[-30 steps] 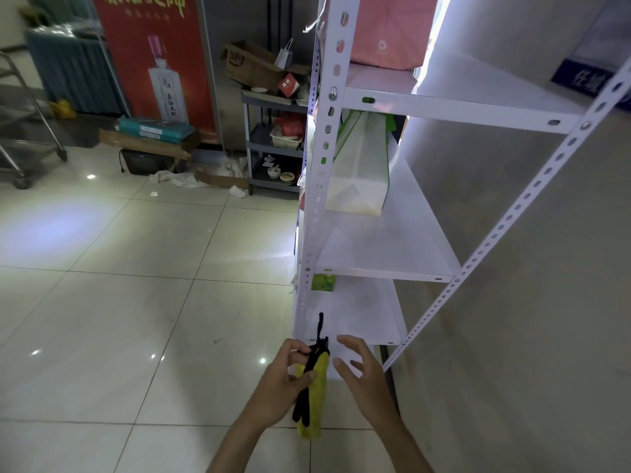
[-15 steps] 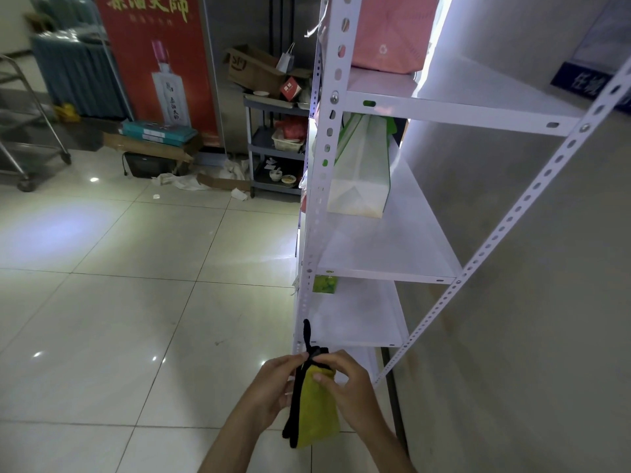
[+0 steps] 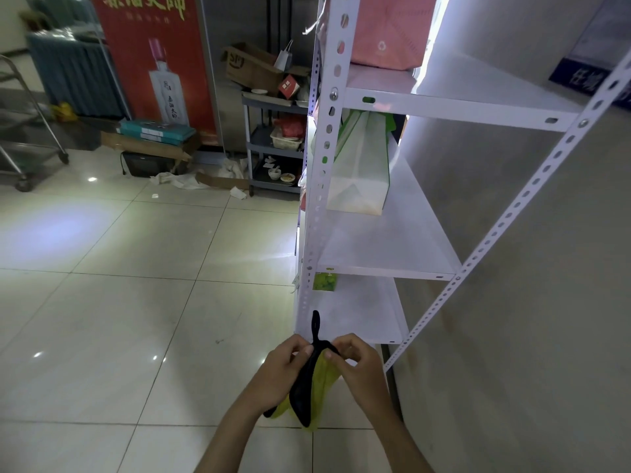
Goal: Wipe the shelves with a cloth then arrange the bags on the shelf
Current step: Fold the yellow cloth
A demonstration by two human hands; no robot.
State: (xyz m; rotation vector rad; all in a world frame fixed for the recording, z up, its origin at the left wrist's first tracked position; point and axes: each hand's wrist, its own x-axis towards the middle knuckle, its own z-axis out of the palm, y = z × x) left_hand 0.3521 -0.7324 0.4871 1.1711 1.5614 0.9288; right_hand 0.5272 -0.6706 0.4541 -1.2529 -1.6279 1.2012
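Cloth (image 3: 309, 387) pinched by both hands before the white shelf rack (image 3: 382, 240).
Yellow with black edging, it hangs limp below left hand (image 3: 285, 370) and right hand (image 3: 358, 367), its black loop sticking up.

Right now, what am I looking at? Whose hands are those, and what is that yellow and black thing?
This picture comes from a camera worn on a person's head, so you look down at their own two hands. The left hand and the right hand both pinch the top of a yellow cloth with black edging, which hangs down between them. A thin black loop sticks up from it. In front stands a white metal shelf rack against a grey wall. A pink paper bag sits on the top shelf, and a white bag with green trim stands on the shelf below. The cloth has not yet touched a shelf. Farther back, on the shiny tiled floor, are boxes, a grey cart and a red poster.
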